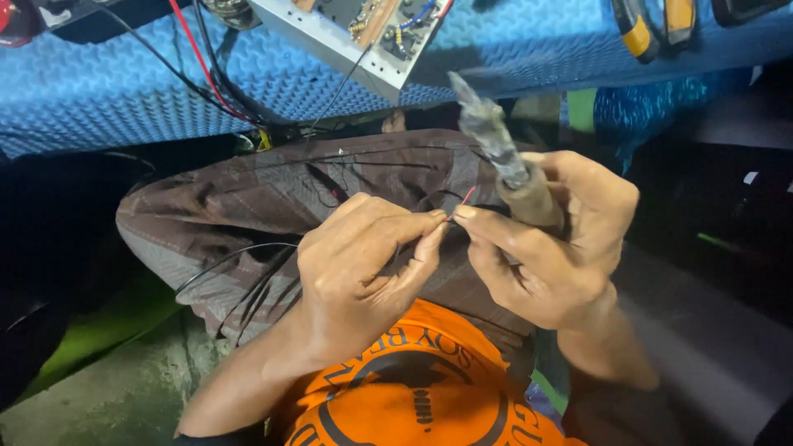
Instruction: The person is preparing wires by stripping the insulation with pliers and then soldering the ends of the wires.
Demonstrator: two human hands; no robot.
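1. The left hand (359, 264) sits at the centre of the frame, its thumb and forefinger pinched together on a thin red wire (467, 196).
2. The right hand (553, 248), centre right, meets it fingertip to fingertip; its forefinger and thumb press on the same wire from the other side.
3. The right hand also clamps a soldering iron (500, 157) in its palm and back fingers. The brown handle lies against the hand, and the grey, crusted shaft points up and left toward the bench edge.
4. Only a short red tip of the wire shows, just above the touching fingertips, over the lap.
5. Brown striped cloth (248, 206) covers the raised knee behind the hands; black wires (248, 281) trail over it to the lower left.
6. An orange shirt (413, 388) fills the lower centre.
7. Blue foam (124, 83) covers the bench across the top of the frame.
8. On it, a metal box (347, 41) with open wiring lies top centre, and yellow-handled tools (652, 25) lie top right.
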